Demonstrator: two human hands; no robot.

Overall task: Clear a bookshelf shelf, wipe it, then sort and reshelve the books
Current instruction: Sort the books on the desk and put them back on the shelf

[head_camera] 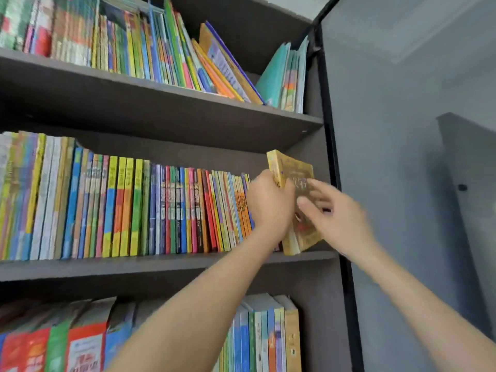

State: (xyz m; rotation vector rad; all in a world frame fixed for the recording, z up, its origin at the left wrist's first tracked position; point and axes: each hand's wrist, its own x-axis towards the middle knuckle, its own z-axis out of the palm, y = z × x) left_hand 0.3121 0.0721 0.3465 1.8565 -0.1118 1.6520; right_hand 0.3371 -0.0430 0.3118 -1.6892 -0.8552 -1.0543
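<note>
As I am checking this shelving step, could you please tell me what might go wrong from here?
The yellow paperback book stands tilted near the front edge of the dark grey shelf, gripped by the left hand; it might slip off. The row of thin colourful books beside it slants at this end and could slide over.

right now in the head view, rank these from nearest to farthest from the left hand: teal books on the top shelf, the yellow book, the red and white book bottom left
1. yellow book: in the grip of the left hand, at the right end of the middle row.
2. teal books: above the hand, upper right.
3. red and white book: far down to the left, lowest row.
</note>
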